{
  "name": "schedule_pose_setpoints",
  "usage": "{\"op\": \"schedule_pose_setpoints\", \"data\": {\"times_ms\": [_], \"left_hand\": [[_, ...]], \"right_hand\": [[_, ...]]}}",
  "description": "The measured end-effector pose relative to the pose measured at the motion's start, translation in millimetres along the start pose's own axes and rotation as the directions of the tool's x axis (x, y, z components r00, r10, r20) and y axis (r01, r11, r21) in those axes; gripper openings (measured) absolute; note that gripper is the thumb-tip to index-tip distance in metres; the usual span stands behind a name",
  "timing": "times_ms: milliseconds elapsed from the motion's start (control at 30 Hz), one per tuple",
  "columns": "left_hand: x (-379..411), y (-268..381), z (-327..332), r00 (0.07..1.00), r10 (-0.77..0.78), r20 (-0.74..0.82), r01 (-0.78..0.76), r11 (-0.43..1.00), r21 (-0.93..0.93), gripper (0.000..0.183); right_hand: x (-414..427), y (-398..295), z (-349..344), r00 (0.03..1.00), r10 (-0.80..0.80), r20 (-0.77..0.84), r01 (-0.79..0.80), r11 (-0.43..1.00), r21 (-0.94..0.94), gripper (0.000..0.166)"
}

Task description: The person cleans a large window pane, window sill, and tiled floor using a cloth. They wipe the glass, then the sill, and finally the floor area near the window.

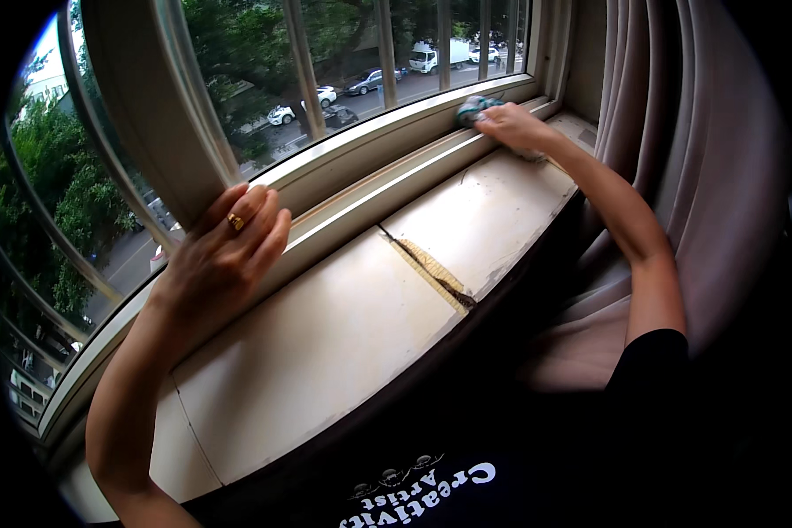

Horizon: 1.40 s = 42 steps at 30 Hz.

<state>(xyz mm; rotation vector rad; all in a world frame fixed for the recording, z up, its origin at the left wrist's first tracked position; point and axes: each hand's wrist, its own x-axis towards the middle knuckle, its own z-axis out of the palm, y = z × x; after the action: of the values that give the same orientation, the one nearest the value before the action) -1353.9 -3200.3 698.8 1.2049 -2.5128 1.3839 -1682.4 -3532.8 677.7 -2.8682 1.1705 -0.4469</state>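
Note:
My right hand [518,129] holds a bunched grey and teal cloth [476,111] against the lower window frame [396,153], near its right corner. On the left, my left hand [231,244], with a gold ring on one finger, rests on the foot of the upright window frame [201,132]. Its fingers curl at the frame, and whether they grip it cannot be told. Below the frame runs a pale tiled window sill [317,336]. A cracked joint with yellowish filler [432,270] crosses the sill between the two hands.
Metal bars [386,53] stand outside the glass, with trees, parked cars and a white truck [439,56] beyond. A pinkish-grey curtain [706,165] hangs at the right, close to my right arm. The sill's front edge lies against my dark shirt, which bears writing.

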Motion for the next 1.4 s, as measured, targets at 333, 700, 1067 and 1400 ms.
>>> {"op": "schedule_pose_setpoints", "data": {"times_ms": [333, 700, 1067, 1400], "left_hand": [[-7.4, -15.3, -1.1, 0.968, -0.083, -0.235, 0.047, 0.987, -0.157, 0.038], [-6.2, -12.4, 4.0, 0.960, -0.054, -0.274, 0.015, 0.990, -0.143, 0.041], [-9.0, -9.5, 7.4, 0.970, -0.076, -0.231, 0.039, 0.986, -0.161, 0.040], [-15.0, -14.0, -1.9, 0.965, -0.023, -0.261, -0.049, 0.963, -0.265, 0.036]], "right_hand": [[-8.0, -246.7, 32.0, 0.820, -0.570, 0.040, 0.551, 0.807, 0.213, 0.028], [-21.4, -210.4, -5.2, 0.999, 0.028, -0.041, 0.043, -0.056, 0.998, 0.029], [-63.9, -10.6, -64.8, 0.714, 0.473, -0.516, 0.186, 0.583, 0.791, 0.027], [-93.9, -36.3, 12.6, 0.946, 0.317, 0.067, -0.304, 0.796, 0.524, 0.036]]}}
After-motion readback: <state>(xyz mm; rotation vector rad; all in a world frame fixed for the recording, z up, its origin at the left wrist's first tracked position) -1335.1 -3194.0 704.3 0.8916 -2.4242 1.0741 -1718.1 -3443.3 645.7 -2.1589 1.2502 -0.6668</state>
